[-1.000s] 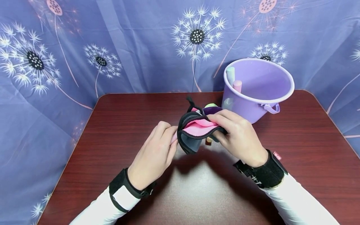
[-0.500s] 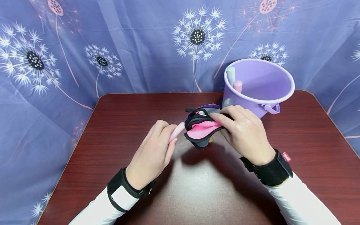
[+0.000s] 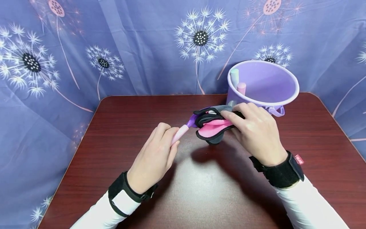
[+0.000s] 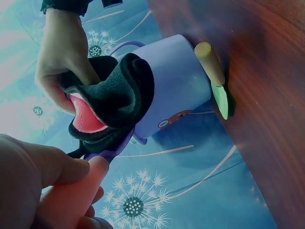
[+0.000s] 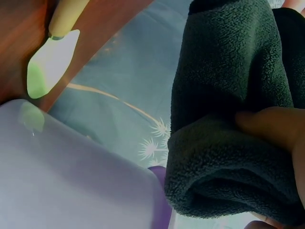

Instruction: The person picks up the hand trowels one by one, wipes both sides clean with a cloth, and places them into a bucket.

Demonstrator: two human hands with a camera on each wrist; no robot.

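Observation:
My left hand (image 3: 154,156) grips the pink handle of a hand shovel (image 3: 180,134), whose purple head is mostly hidden by a cloth (image 3: 213,129). That cloth is dark grey and fleecy, pink inside, with black edging. My right hand (image 3: 258,136) pinches it, folded, over the shovel's head above the table. In the left wrist view, the cloth (image 4: 112,90) wraps near the purple head just beyond the left fingers. The right wrist view shows a thumb pressed into the grey fleece (image 5: 228,86).
A lilac bucket (image 3: 257,98) stands at the back right of the brown table (image 3: 137,111), a mint handle (image 3: 234,76) and a pink handle (image 3: 241,87) inside. A green-bladed trowel with a wooden handle (image 4: 209,64) lies beside it. A dandelion-print curtain (image 3: 148,47) hangs behind.
My right hand has moved the cloth rightward and slightly up along the shovel, baring its pink handle and the start of the purple part. My left hand has hardly moved.

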